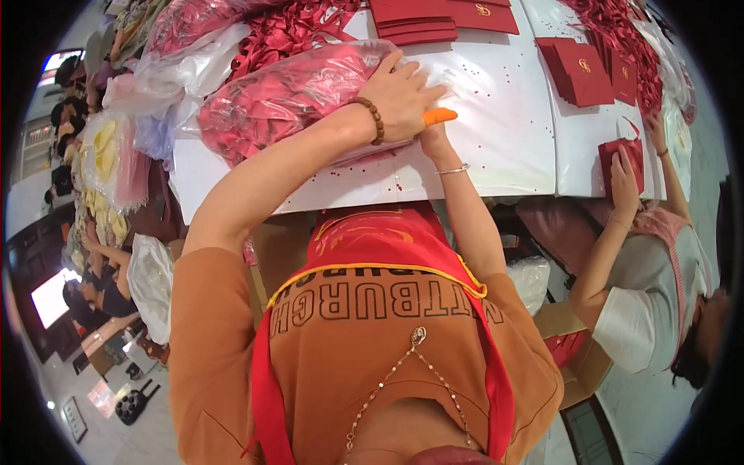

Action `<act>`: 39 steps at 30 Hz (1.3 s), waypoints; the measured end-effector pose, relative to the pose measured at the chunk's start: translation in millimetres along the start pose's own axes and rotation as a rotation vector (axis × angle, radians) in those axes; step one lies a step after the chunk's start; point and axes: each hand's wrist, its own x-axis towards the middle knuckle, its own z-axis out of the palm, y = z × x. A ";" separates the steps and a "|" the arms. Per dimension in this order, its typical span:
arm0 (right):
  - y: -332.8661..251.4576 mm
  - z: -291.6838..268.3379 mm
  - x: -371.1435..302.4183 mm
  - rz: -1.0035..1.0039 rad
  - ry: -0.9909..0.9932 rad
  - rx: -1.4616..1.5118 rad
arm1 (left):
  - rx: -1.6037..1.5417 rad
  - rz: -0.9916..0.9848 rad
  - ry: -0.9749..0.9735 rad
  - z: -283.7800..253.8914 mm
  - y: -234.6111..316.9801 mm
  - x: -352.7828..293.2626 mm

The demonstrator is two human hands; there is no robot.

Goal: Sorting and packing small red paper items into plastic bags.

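Left hand (399, 101): back up, fingers spread at right end of clear bag (298, 97)
Right hand (432, 139): underneath, mostly hidden; cannot tell grip
Clear bag: lying on white table (496, 143), red contents (256, 116) blurred by film
Orange finger cover (440, 116): wearing hand unclear

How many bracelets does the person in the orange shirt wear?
2: a brown beaded bracelet at the wrist of the left hand, and a metal bangle at that of the right hand. No others show.
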 end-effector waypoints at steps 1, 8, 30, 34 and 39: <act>1.9 0.1 -2.2 -0.222 -0.102 -0.025 | -0.024 0.049 -0.164 4.0 2.7 -2.8; -7.7 1.3 1.7 -0.011 -0.056 -0.013 | -0.115 0.066 0.077 8.2 20.9 5.3; 6.0 -6.3 15.1 0.109 0.128 0.273 | -0.764 -0.462 0.255 -3.4 -188.8 -161.9; -10.7 12.4 1.2 0.115 0.098 0.225 | -0.895 -0.620 0.294 13.8 -163.7 -159.2; -11.6 13.8 3.3 0.099 0.196 0.152 | -0.829 -0.531 0.188 14.0 -175.9 -157.0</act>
